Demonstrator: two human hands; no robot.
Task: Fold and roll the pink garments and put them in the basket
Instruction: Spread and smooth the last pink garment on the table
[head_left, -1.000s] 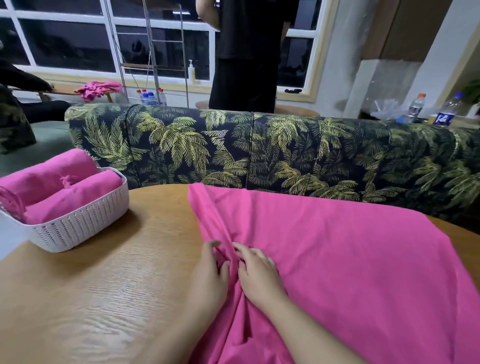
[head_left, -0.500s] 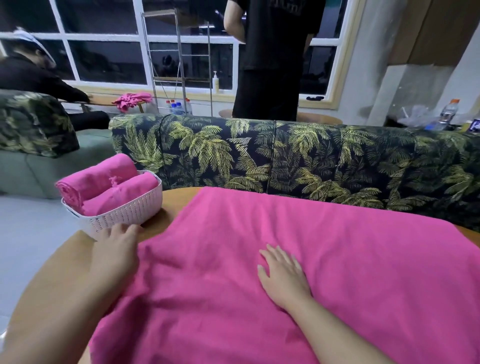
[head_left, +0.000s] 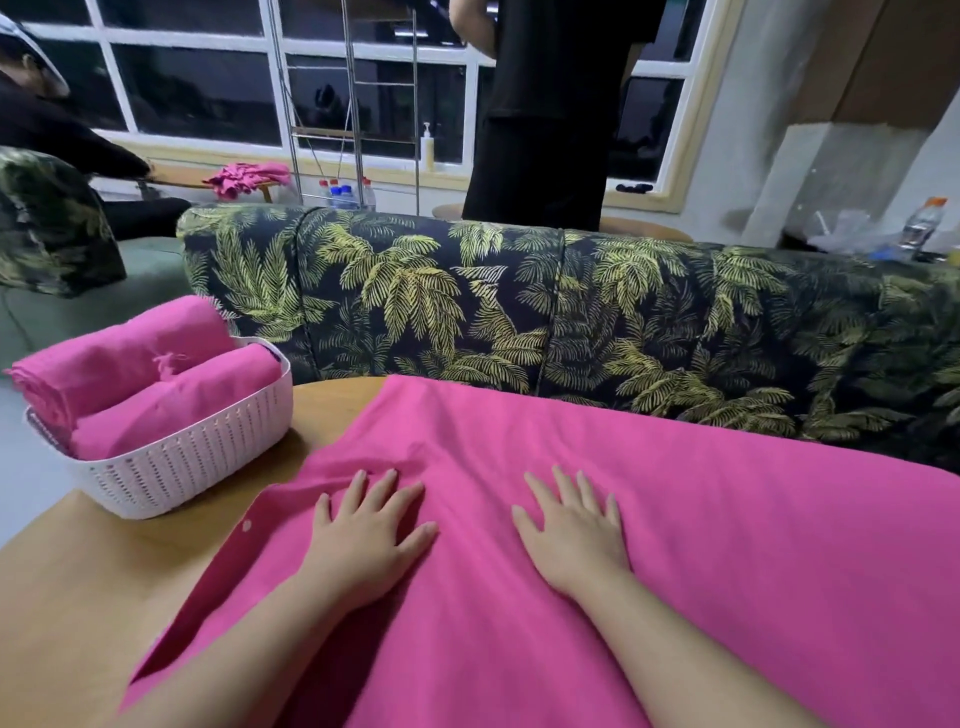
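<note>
Your left hand (head_left: 363, 540) has come off the desk's (head_left: 104, 597) left edge onto the garment (head_left: 727, 545); both it and the right hand (head_left: 574, 535) lie flat, gripping nothing, smoothing it mid-desk for folding, with the basket (head_left: 182, 457) at the left edge.

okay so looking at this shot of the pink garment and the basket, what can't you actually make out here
Head view only:
- Pink garment: right and near parts cut off by the frame edges.
- Basket: its inside is hidden by the two pink rolls.
- Table under the garment: covered.
- Cloth beneath left hand and right hand: hidden.
</note>
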